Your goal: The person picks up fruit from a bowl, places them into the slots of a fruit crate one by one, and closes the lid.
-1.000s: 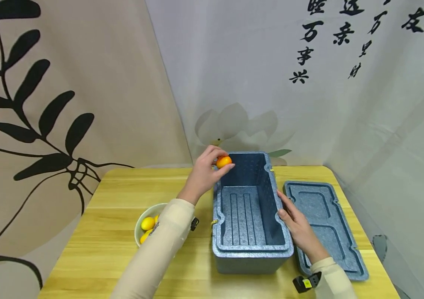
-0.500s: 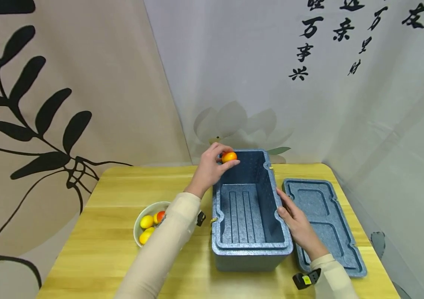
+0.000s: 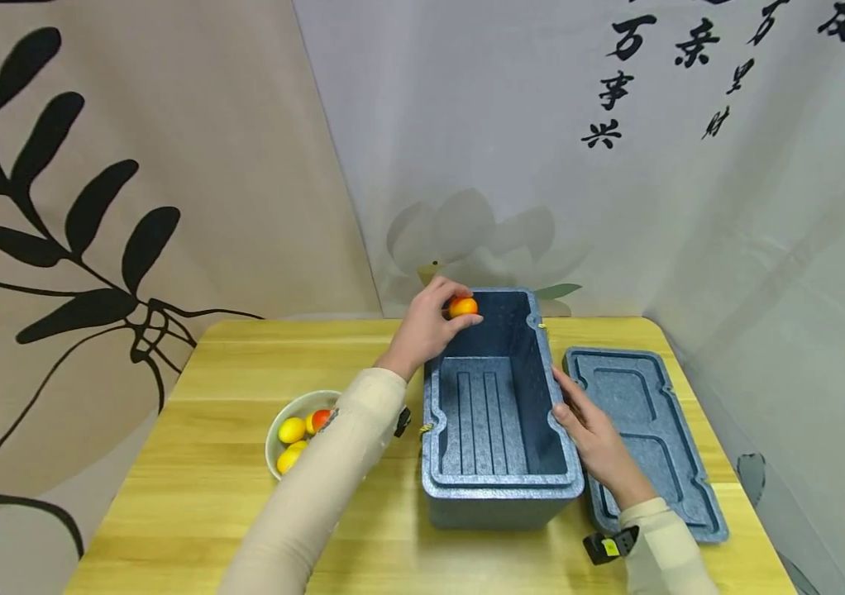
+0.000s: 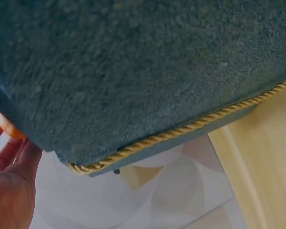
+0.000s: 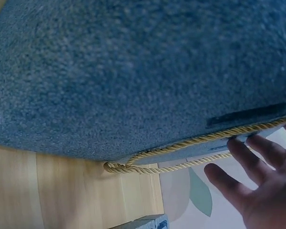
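Observation:
My left hand (image 3: 430, 324) pinches a round orange fruit (image 3: 463, 307) between thumb and fingers, over the far left part of the blue-grey foam box (image 3: 478, 487). Its kind I cannot tell; the left wrist view has only a sliver of the fruit (image 4: 12, 128) beside the fingers. The box stands uncovered, with a ridged floor and nothing visible inside. My right hand (image 3: 594, 430) rests against its right side, thumb near the rim. In the right wrist view the fingers spread loosely by the yellow rope (image 5: 200, 139) on the box's side.
A pale bowl (image 3: 311, 401) at left holds lemons (image 3: 292, 430) and a red-and-yellow fruit (image 3: 322, 420), partly behind my left sleeve. Right of the box lies its lid (image 3: 653, 397), on the wooden table (image 3: 214, 430). A printed cloth (image 3: 244, 165) hangs behind.
My left hand has shifted slightly right with the orange fruit, further over the box's opening. The red-and-yellow fruit in the bowl now shows past my sleeve. My right hand stays at the box.

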Motion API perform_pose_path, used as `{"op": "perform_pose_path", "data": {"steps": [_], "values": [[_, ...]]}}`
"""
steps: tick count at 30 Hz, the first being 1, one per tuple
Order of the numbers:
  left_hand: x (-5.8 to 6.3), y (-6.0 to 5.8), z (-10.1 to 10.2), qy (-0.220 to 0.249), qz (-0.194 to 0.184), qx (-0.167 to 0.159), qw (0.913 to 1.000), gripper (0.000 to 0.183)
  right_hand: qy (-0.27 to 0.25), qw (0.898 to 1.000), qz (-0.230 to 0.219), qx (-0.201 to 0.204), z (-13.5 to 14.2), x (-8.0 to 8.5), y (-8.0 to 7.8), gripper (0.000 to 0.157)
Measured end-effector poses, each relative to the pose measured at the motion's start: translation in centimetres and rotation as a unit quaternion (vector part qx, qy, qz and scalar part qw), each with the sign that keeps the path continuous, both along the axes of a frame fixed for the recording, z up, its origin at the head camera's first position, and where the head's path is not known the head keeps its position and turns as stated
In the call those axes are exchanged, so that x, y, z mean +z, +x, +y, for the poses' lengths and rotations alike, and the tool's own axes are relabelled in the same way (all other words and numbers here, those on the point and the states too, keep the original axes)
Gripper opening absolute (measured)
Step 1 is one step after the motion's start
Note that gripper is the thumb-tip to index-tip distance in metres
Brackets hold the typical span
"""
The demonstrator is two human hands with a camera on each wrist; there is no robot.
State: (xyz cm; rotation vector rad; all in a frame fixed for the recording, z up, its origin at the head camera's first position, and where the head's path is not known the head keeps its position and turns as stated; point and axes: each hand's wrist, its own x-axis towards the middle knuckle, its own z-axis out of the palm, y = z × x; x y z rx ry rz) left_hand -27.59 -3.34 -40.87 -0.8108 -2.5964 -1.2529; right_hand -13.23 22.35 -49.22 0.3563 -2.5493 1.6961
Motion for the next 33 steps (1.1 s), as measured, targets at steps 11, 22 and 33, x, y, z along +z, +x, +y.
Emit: {"op": "perform_pose_path", "data": {"steps": [11, 22, 33], "values": [[-0.5, -0.1, 0.8, -0.036, -0.011, -0.010, 0.9993, 0.043, -0.008, 1.000, 0.012, 0.005, 0.1, 0.1, 0.0, 0.054], [-0.7, -1.1, 1.2, -0.046, -0.012, -0.014, 0.9988, 0.041, -0.002, 1.000, 0.009, 0.003, 0.2, 0.1, 0.0, 0.054], [-1.0, -1.7, 1.2, -0.020, -0.027, 0.004, 0.9994, 0.042, 0.008, 1.000, 0.017, 0.001, 0.2, 0.0, -0.1, 0.054]]}}
